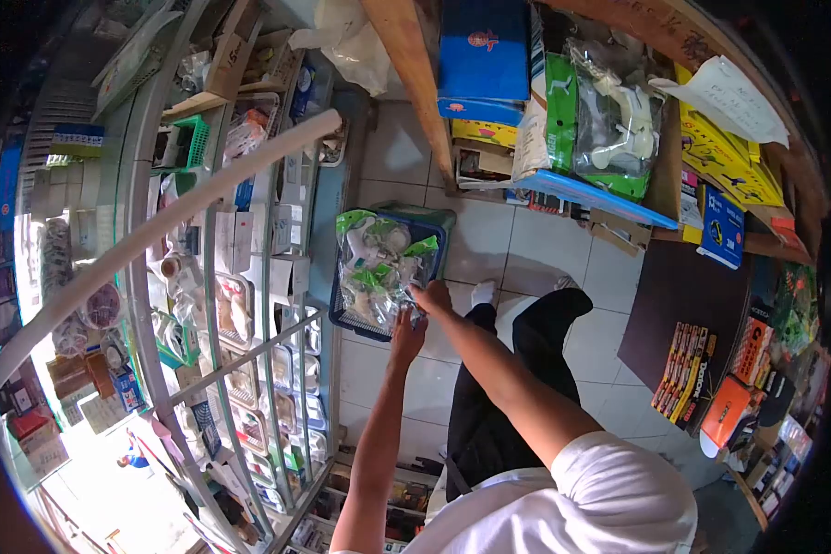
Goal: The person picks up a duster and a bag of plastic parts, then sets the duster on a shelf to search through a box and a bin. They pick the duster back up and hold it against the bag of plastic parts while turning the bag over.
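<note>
Both my hands reach down to clear plastic bags [379, 268] of white parts with green labels, piled in a blue basket [431, 236] on the tiled floor. My left hand [406, 334] grips the lower edge of one bag. Just above and to the right of it, my right hand [431, 296] pinches the same bag. My dark trousers and white sock show just right of the basket.
A glass display counter [249, 305] full of small boxed goods stands to the left, with a long white pipe [157, 231] lying across it. Wooden shelves [582, 194] at upper right hold boxes and another bag of white parts. A brown table [683, 305] with packets stands at right.
</note>
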`<state>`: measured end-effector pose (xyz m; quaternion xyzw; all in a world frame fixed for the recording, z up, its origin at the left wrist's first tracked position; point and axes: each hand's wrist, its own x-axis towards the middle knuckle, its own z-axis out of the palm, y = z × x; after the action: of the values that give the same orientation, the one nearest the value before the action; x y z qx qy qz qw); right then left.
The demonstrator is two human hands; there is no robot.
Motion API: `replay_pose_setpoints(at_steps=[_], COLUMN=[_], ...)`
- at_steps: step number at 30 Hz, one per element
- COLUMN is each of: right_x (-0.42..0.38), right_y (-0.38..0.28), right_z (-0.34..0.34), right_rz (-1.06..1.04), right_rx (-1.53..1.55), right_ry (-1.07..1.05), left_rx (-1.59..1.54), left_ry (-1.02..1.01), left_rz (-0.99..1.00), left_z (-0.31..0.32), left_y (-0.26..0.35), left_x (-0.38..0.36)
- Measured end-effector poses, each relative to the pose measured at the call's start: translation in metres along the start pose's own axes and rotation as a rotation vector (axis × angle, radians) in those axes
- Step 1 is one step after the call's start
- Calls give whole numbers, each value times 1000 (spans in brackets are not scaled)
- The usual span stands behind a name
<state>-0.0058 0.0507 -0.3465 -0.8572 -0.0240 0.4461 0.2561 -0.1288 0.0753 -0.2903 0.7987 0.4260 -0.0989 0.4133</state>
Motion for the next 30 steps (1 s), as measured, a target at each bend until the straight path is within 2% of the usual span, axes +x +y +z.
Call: replay_pose_setpoints(at_steps=[1, 3, 4, 7, 9, 12, 15, 17, 18, 20, 23, 24, 25, 26, 28, 29, 30], right_x=[1, -6, -11, -16, -25, -31, -51, -60, -63, -75, -98, -112, -122, -126, -134, -145, -160], right_y=[1, -7, -8, 0, 9, 18, 14, 12, 11, 13, 13, 15, 18, 25, 44, 46, 46], right_z=[5, 10, 8, 0, -9, -27, -52, -68, -76, -92, -133, -151, -166, -177, -192, -202, -214], right_rz=[5, -15, -102, -179, -248, -276, -358, -403, -426, -449, -504, -533, -565, -580, -533, -552, -508], right_rx=[1, 3, -29, 2, 30, 74, 97, 97, 143, 192, 310, 285, 257, 258, 409, 404, 467], right_ry=[-5, 117, 191, 182, 235, 186, 268, 274, 268, 257, 220, 187, 159, 184, -155, -123, -206], left_rx=[3, -99, -81, -222, -222, -258, -426, -613, -612, -821, -878, -946, -951, -1002, -978, -986, -783], left_ry=[-4, -63, -17, -30, 33, 57, 108, 146, 148, 262, 305, 271, 266, 138, -79, -91, -257], left_rz=[-5, -41, 10, 8, 68, 10, 11, -181, -175, -252, -306, -379, -355, -283, -170, -134, 30], left_z=[0, 2, 10, 4, 12, 20, 20, 13, 6, -7, -23, -39, -46, -54, -66, -70, -75], left_y=[2, -3, -17, -12, -20, -28, -21, -4, 12, 37, 44, 71, 79, 84, 97, 105, 114], left_x=[-5, -12, -14, -27, -31, -35, -36, -43, -44, -47, -40, -46, -44, -44, -47, -51, -57])
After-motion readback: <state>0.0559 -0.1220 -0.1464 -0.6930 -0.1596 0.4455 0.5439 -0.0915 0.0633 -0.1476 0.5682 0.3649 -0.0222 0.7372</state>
